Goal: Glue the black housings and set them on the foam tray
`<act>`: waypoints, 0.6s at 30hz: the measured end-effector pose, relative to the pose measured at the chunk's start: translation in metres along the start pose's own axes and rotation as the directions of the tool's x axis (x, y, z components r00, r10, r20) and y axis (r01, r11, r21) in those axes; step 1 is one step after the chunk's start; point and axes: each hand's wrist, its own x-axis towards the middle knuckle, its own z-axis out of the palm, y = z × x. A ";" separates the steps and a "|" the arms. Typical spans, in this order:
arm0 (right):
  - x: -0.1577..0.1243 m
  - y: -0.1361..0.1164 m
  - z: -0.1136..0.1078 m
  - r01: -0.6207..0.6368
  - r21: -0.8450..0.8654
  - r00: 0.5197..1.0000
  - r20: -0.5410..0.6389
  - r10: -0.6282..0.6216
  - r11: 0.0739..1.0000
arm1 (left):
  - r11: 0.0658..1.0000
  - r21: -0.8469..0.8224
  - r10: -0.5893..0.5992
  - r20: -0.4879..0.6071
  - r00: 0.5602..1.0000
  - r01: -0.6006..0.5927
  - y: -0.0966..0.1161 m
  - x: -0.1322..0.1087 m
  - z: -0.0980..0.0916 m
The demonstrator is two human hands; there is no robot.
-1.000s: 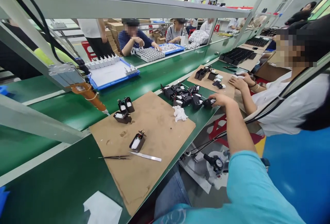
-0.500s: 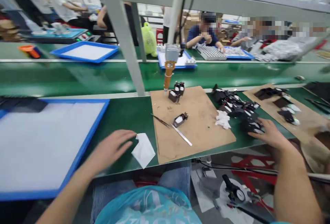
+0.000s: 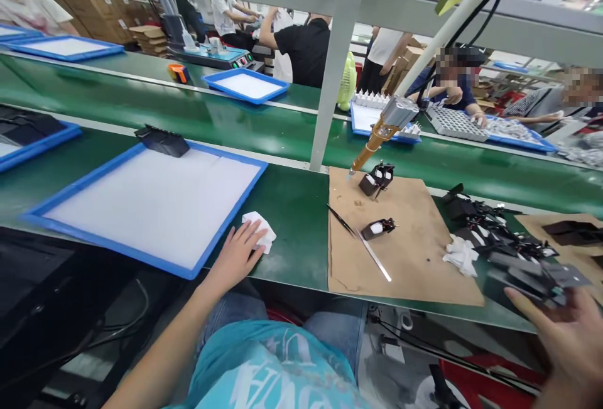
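Observation:
My left hand [image 3: 239,250] lies on a crumpled white tissue [image 3: 265,237], its fingers bent over and pressing the tissue on the green bench beside a blue-rimmed tray [image 3: 188,269]. At the right edge, my right hand [image 3: 572,327] grips a black plastic housing [image 3: 532,277], blurred by motion; its fingers are partly hidden behind it. Close by lies a pile of similar black units [image 3: 499,233] with white patches. On the brown cardboard mat [image 3: 405,271] are one black unit [image 3: 379,229], a small group of them [image 3: 377,178], tweezers [image 3: 342,220] and a white strip [image 3: 375,258].
An orange-brown electric screwdriver [image 3: 372,148] hangs above the mat. A white crumpled cloth [image 3: 460,256] lies at the mat's right side. A black housing [image 3: 161,141] rests on the tray's far rim. A grey post [image 3: 336,70] rises behind the bench. Co-workers sit across the green line.
The view has turned left. My left hand has come onto the tissue, which has shifted left toward the tray and crumpled. My right hand has lifted a black housing from the pile.

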 end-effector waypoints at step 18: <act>-0.010 -0.318 0.341 0.238 0.360 0.720 0.558 -0.413 0.902 | 0.974 -0.061 0.202 -0.180 0.963 -0.216 0.007 -0.013 0.000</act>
